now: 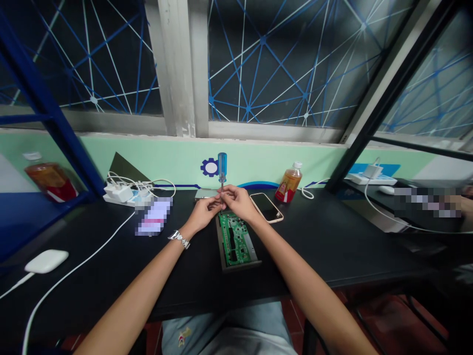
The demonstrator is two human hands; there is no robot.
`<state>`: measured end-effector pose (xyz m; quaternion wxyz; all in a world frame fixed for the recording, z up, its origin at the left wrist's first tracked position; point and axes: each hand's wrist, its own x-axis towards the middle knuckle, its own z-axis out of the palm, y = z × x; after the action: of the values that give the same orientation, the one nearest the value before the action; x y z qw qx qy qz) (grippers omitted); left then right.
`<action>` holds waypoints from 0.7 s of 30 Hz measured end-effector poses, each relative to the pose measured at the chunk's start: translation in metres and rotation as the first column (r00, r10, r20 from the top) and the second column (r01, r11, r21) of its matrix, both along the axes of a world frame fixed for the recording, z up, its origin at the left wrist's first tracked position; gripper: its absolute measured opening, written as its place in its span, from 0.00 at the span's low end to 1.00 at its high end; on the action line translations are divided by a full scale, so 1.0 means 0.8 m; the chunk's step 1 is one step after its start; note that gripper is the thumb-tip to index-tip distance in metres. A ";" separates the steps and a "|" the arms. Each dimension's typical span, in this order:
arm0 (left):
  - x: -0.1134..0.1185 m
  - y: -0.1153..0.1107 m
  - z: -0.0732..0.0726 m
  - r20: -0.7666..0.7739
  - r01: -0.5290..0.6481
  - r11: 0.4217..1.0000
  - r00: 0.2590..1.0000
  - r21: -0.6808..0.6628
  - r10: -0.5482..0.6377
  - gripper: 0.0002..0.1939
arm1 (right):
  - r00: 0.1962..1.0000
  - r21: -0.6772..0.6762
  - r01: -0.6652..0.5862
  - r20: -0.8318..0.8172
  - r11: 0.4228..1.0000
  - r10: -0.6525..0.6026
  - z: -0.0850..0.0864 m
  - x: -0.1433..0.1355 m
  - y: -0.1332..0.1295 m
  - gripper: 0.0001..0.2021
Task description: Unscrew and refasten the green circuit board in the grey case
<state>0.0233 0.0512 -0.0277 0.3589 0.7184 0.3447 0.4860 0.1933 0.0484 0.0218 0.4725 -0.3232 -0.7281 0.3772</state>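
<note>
A screwdriver (pixel 222 166) with a clear blue handle stands upright, its shaft running down between my fingers to the far end of a green circuit board (pixel 238 241). My right hand (pixel 239 201) is closed, its fingertips pinching the shaft below the handle. From the other side my left hand (pixel 204 212), with a metal watch (pixel 179 238) on the wrist, also pinches at the shaft. The fingers hide the screwdriver's tip. The board lies in a shallow grey metal case (pixel 242 266) on the black table. Behind my left hand sits a flat silvery piece (pixel 205 194), partly covered.
To the right lie a phone in a pale case (pixel 266 207) and a bottle of amber drink (pixel 289 183). On the left are a blurred-out phone (pixel 154 217), a power strip with chargers (pixel 121 194), a white charging case (pixel 47 261) and a cable (pixel 84 264).
</note>
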 end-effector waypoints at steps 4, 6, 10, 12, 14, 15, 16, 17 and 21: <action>0.004 0.001 -0.003 -0.020 -0.072 0.997 0.997 0.018 0.072 0.12 | 0.978 0.170 0.127 0.145 0.977 -0.152 0.001 0.001 -0.003 0.13; 0.006 0.000 -0.002 -0.022 -0.108 0.994 0.994 0.022 0.108 0.12 | 0.955 0.243 0.170 0.197 0.955 -0.221 0.002 0.002 -0.004 0.11; 0.007 -0.006 0.004 -0.027 -0.104 0.994 0.994 0.017 0.105 0.12 | 0.930 0.291 0.181 0.260 0.939 -0.260 0.005 0.002 -0.005 0.07; 0.004 -0.010 0.009 -0.036 -0.086 0.996 0.996 0.020 0.087 0.14 | 0.926 0.301 0.184 0.266 0.936 -0.268 0.008 0.002 -0.008 0.06; -0.001 -0.016 0.014 -0.056 -0.076 0.997 0.995 0.031 0.078 0.15 | 0.936 0.297 0.181 0.241 0.938 -0.257 0.012 0.004 -0.013 0.06; -0.004 -0.019 0.017 -0.071 -0.076 0.996 0.994 0.041 0.079 0.16 | 0.946 0.287 0.176 0.216 0.942 -0.242 0.013 0.006 -0.015 0.06; -0.008 -0.023 0.020 -0.090 -0.077 0.996 0.993 0.051 0.081 0.16 | 0.957 0.271 0.171 0.182 0.947 -0.225 0.014 0.008 -0.017 0.07; -0.012 -0.026 0.023 -0.113 -0.078 0.995 0.990 0.063 0.085 0.16 | 0.968 0.247 0.166 0.142 0.955 -0.205 0.013 0.011 -0.018 0.08; -0.026 -0.036 0.032 -0.223 -0.103 0.989 0.967 0.108 0.125 0.14 | 0.984 0.092 0.173 -0.056 0.981 -0.168 -0.002 0.027 -0.016 0.11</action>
<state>0.0025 0.0226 -0.0021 0.2537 0.7649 0.4009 0.4357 0.2145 0.0358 0.0200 0.5352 -0.3522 -0.7035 0.3075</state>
